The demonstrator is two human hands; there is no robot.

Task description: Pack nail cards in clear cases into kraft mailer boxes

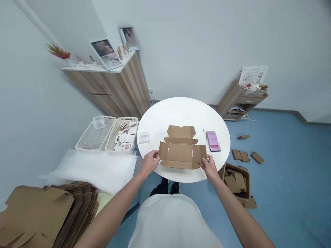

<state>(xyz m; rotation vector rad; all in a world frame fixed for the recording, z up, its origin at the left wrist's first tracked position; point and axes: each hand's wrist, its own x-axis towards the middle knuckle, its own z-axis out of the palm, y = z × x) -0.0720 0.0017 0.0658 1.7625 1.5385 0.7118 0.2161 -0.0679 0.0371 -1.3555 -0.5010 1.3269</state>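
Both ends of the unfolded cardboard box are pinched, the left hand on one end flap and the right hand on the other, probably to keep it level and steady at the near side of the table. A purple item and a clear plastic tray flank it, perhaps limiting sideways room.
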